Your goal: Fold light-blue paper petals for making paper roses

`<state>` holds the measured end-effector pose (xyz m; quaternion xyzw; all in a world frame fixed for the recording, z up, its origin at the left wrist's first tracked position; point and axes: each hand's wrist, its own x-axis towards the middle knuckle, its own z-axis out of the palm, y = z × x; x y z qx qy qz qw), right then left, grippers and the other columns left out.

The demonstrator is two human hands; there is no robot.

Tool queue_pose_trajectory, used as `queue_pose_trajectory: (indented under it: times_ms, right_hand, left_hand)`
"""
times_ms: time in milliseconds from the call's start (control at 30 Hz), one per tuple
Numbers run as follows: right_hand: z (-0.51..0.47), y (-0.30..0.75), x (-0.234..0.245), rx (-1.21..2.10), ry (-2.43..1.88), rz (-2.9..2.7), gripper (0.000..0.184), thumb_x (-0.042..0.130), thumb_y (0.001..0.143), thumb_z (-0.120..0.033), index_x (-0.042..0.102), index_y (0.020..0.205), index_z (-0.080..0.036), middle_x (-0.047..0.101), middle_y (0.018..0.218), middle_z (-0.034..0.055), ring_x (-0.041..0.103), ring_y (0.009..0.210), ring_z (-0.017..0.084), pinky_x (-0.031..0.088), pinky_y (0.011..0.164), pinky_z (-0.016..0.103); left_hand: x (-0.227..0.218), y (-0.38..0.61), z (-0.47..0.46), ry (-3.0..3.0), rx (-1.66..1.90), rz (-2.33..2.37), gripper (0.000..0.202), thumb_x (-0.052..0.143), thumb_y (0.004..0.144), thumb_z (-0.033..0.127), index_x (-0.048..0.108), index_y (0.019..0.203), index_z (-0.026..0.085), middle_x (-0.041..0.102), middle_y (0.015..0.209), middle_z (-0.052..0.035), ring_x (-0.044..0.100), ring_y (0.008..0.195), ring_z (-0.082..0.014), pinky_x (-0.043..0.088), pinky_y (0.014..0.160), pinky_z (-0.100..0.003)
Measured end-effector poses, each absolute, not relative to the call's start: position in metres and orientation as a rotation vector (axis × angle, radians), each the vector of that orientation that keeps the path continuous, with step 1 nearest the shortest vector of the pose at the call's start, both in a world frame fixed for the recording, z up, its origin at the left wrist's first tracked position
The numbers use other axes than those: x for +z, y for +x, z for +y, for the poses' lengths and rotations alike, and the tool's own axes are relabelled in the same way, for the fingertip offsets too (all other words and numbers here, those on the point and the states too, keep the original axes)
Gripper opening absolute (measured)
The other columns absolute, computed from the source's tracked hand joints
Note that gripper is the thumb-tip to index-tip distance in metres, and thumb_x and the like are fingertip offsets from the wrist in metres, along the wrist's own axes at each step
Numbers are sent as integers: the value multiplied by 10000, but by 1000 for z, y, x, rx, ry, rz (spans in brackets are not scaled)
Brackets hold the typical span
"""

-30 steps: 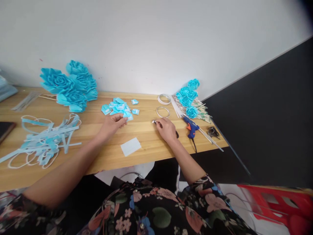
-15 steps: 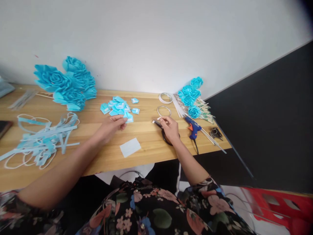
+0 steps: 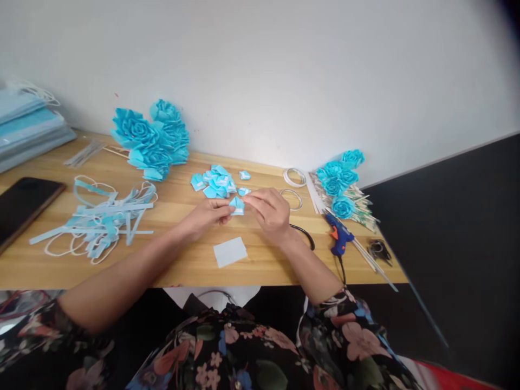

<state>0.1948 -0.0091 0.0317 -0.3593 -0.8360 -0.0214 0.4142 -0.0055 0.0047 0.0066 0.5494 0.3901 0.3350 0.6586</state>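
Note:
My left hand (image 3: 211, 214) pinches a small folded blue petal (image 3: 237, 206) with a white strip on its lower part. My right hand (image 3: 270, 211) is closed, its thumb and fingertips pinched together close to the petal's upper right edge. Whatever those right fingertips hold is too small or hidden to make out. Just behind lies a pile of similar folded blue petals (image 3: 218, 183), with a loose one (image 3: 244, 175) to its right. A curved black handle (image 3: 304, 234) shows beside my right wrist, the rest of it covered. Nearer me lies a pale rectangular sheet (image 3: 230, 252).
Blue fabric roses (image 3: 152, 141) and cut mask strips with cords (image 3: 103, 216) lie left, beside a phone (image 3: 26, 208) and stacked masks (image 3: 32, 127). Rightward are tape rolls (image 3: 294, 177), smaller roses (image 3: 337, 176), a blue glue gun (image 3: 338, 233) and sticks (image 3: 368, 254).
My right hand has moved left from the black-handled tool to the petal in my left hand. The small white piece earlier at its fingertips no longer shows clearly. The view has turned left.

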Motion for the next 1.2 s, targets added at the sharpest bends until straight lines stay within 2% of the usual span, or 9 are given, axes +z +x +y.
queue_pose_trajectory:
  times_ms: [233,700,1200]
  right_hand:
    - [-3,200,12,-87,-909,-2117,220,518,942,-243,730,970,-295,720,933,43,640,855,184,518,761,371]
    - [-2,199,14,-335,-735,-2099,189,590,898,-140,694,1007,-253,719,908,31,647,817,152,535,694,312]
    - [-3,201,7,-250,-813,-2139,215,552,923,-179,714,1027,-273,721,924,43,647,834,173,532,717,340]
  left_hand:
    - [4,-5,5,1247,713,855,286,657,750,406,583,622,162,527,571,17,455,542,-84,332,552,-233]
    - [11,-4,4,1259,693,848,291,621,768,373,559,597,146,516,556,22,441,536,-75,322,551,-226]
    - [10,-5,4,1284,702,857,296,608,776,377,546,592,154,508,557,24,440,540,-80,324,552,-227]
